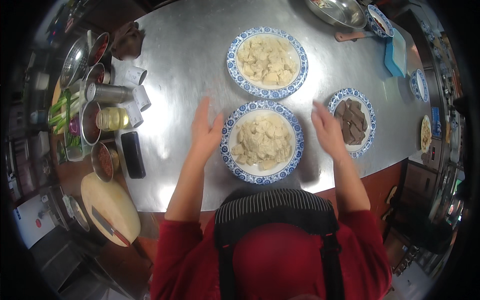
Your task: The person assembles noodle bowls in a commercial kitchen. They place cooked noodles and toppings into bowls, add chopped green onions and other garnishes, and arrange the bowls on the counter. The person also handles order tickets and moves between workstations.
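Observation:
In front of me stands a white plate with a blue floral rim (262, 178), heaped with pale, crumbly tofu chunks (262, 142). My left hand (206, 131) is just left of it, fingers and thumb apart, with nothing held. My right hand (327, 129) hovers between this plate and a smaller plate (372, 131) of dark brown slabs (352, 122). Its fingers are spread and it is also holding nothing; its fingertips point away from me. Beyond the near plate, a second patterned plate (232, 60) carries more pale chunks (270, 62).
On the left of the steel table (185, 60) stand a jar of yellow liquid (112, 119), a metal canister (107, 93), a black phone (133, 155) and several bowls. A knife lies on a round board (112, 205). Far right are a metal basin (345, 17) and a blue container (396, 55).

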Demonstrator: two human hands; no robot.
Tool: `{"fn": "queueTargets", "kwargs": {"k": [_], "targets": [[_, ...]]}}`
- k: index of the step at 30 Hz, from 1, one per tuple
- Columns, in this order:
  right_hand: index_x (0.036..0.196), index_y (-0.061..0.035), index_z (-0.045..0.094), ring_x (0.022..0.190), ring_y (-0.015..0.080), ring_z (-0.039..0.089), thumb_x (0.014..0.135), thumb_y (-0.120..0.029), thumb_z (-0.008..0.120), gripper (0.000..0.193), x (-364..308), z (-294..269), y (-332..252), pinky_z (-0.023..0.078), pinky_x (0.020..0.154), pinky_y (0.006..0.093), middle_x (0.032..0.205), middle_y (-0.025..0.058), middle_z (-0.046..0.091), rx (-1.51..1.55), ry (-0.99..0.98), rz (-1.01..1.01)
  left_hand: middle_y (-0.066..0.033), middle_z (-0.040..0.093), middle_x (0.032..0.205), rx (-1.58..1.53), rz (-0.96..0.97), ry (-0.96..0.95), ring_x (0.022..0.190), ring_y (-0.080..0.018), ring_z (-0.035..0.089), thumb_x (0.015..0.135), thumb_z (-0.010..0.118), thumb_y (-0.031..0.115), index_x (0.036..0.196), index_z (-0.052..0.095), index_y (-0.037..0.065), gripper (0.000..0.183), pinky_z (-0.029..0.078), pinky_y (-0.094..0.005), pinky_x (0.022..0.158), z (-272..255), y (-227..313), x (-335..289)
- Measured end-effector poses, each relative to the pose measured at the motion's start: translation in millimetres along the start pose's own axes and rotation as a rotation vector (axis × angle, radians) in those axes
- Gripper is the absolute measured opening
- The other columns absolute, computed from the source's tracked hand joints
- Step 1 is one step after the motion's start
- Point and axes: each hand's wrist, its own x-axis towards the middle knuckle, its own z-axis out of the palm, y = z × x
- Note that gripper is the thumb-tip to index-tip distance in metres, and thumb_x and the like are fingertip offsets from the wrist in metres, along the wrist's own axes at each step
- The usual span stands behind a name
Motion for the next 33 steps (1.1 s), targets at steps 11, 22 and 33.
{"fn": "queueTargets", "kwargs": {"k": [11,22,33], "targets": [[0.118,-0.0020,0.045,0.077,0.0116,0.057,0.087,-0.019,0.051,0.036,-174.9,31.1,5.4,0.048,0.061,0.0237,0.093,0.0076,0.060,0.673,-0.250,0.499,-0.0085,0.057,0.100,-0.706,-0.563,-0.385,0.079,-0.0131,0.056,0.088,0.045,0.010,0.137,0.019,0.007,0.055,0.050,-0.0281,0.066,-0.6,14.3,-206.6],[0.117,0.0009,0.050,0.074,0.0124,0.057,0.086,-0.019,0.053,0.037,-207.2,-17.0,45.6,0.047,0.063,0.0245,0.092,0.0064,0.061,0.834,-0.175,0.375,-0.0073,0.059,0.095,-0.844,-0.786,-0.254,0.070,-0.0137,0.059,0.083,0.052,0.006,0.119,0.042,0.004,0.037,0.050,-0.0238,0.054,31.7,80.2,-245.2],[0.123,0.0016,0.040,0.084,0.0232,0.060,0.084,-0.014,0.053,0.043,-66.5,-65.5,12.5,0.048,0.072,0.0288,0.097,0.0128,0.058,1.144,-0.114,0.476,-0.0058,0.062,0.086,-1.084,-0.843,-0.338,0.063,-0.0154,0.058,0.075,0.057,0.003,0.108,0.052,0.003,0.033,0.040,-0.0260,0.042,33.9,108.1,-224.8]]}}
